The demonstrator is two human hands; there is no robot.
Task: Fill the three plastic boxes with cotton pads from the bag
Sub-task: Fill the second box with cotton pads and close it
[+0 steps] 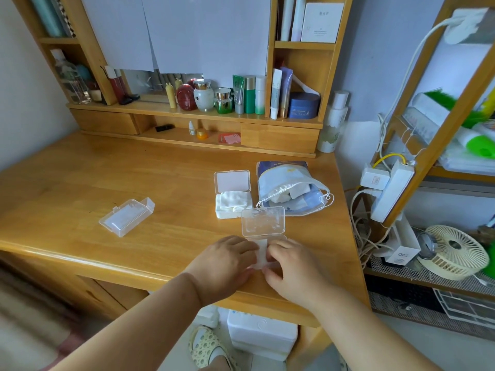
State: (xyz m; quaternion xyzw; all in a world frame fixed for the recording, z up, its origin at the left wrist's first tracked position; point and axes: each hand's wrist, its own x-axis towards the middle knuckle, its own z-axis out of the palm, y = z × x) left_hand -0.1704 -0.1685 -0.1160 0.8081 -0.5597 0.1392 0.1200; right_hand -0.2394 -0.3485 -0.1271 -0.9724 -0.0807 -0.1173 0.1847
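Both our hands, left and right, press pads into the second box between them, fingers curled. Beyond them, one box sits full beside the bag; leftward, the third box waits, closed.

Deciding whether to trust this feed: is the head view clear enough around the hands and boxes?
Head view: daylit, centre sharp; the open box between left hand and right hand reads clearly. Wide-angle bending and blur at the edges; clear plastic is faint.

white device on rack: "o" with small print, unreadable
bag: print too blurred
white carton: print too small
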